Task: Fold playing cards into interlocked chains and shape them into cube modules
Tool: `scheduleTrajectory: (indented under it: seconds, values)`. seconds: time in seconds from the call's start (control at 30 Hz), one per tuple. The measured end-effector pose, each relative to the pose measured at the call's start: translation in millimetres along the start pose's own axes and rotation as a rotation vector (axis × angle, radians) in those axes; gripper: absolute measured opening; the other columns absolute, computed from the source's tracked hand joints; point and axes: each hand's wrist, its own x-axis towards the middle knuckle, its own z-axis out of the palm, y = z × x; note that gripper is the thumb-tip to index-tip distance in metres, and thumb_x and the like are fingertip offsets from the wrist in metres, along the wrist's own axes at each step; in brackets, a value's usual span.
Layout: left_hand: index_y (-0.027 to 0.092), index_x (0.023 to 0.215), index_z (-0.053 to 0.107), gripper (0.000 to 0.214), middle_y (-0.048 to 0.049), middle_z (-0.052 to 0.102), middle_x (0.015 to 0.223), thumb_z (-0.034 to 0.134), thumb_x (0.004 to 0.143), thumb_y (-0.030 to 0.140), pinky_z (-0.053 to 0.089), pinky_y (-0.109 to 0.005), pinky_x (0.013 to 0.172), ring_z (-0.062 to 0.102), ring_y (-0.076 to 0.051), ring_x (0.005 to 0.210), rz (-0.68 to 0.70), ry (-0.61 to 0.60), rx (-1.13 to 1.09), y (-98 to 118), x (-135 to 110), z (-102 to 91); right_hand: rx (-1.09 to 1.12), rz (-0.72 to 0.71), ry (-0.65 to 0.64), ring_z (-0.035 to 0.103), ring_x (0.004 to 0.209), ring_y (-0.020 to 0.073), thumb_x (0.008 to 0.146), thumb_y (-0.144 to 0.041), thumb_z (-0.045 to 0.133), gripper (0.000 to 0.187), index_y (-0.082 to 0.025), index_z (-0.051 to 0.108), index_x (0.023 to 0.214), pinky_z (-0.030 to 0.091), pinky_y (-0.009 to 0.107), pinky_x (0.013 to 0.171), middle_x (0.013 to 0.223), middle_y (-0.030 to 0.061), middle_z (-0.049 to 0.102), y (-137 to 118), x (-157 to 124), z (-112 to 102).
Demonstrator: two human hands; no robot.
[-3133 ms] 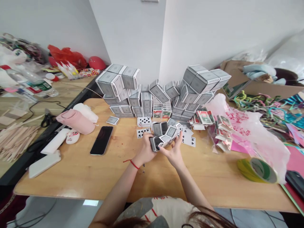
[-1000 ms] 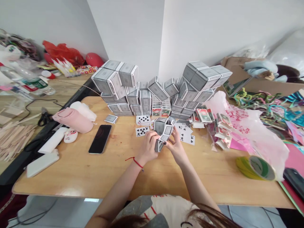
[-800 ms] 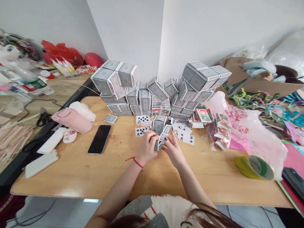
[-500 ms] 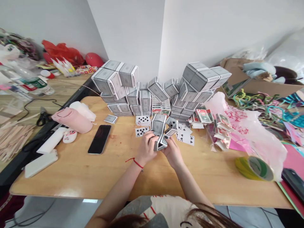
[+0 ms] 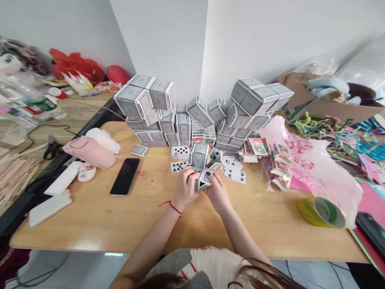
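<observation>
Between my two hands is a small box folded from playing cards (image 5: 203, 179), its grey patterned backs outward and part of its front dark. My left hand (image 5: 187, 185) grips it from the left, fingers curled along its side. My right hand (image 5: 217, 192) pinches its right side, thumb on top. Right behind it stands a finished-looking card block (image 5: 199, 155). A partly folded card piece (image 5: 215, 159) leans beside that block. Loose spade cards (image 5: 179, 166) lie to the left, and loose club cards (image 5: 235, 175) to the right.
Stacked card blocks rise in a left pile (image 5: 150, 100) and a right pile (image 5: 252, 104) by the wall. A phone (image 5: 125, 176), a pink roll (image 5: 92, 151), opened card boxes (image 5: 282, 160), a plastic bag (image 5: 319, 160) and a tape roll (image 5: 321, 212) lie around the wooden table (image 5: 126, 224).
My right thumb has shifted slightly left onto the top of the card box. Both hands keep their hold, and the view has moved a little.
</observation>
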Motion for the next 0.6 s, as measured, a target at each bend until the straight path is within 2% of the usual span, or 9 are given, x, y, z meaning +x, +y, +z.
scheduleTrajectory:
  seconds: [0.23,0.33,0.43,0.6]
  values:
    - [0.018,0.105,0.048,0.037,-0.0095,0.045,0.102,0.053,0.071,0.006,0.044,-0.044,0.091,0.042,-0.025,0.113,0.009,0.045,0.058,1,-4,3.6,-0.041,-0.006,0.057,0.058,0.082,0.0139,0.073,-0.039,0.057,0.027,-0.023,0.056,0.094,0.047,0.023,0.065,0.093,0.0003,0.062,6,1,5]
    - [0.019,0.106,0.049,0.037,-0.0095,0.047,0.103,0.050,0.073,0.004,0.044,-0.045,0.091,0.042,-0.025,0.114,0.013,0.014,0.081,2,-7,5.8,-0.065,0.012,0.111,0.058,0.085,0.0165,0.074,-0.043,0.051,0.030,-0.021,0.057,0.093,0.046,0.022,0.060,0.094,0.0023,0.063,10,2,5]
    - [0.019,0.108,0.049,0.037,-0.0098,0.050,0.105,0.049,0.074,0.004,0.043,-0.046,0.093,0.042,-0.025,0.115,0.030,-0.007,0.083,5,-10,8.3,-0.038,0.059,0.185,0.059,0.081,0.0180,0.074,-0.046,0.050,0.034,-0.018,0.058,0.092,0.044,0.024,0.055,0.089,0.0031,0.065,15,3,4]
    - [0.020,0.109,0.048,0.037,-0.0099,0.053,0.105,0.050,0.076,0.005,0.043,-0.048,0.093,0.043,-0.025,0.115,0.021,0.011,0.110,9,-19,13.0,-0.040,0.080,0.234,0.059,0.070,0.0175,0.072,-0.045,0.051,0.032,-0.019,0.059,0.089,0.042,0.025,0.051,0.081,0.0017,0.065,22,6,-1]
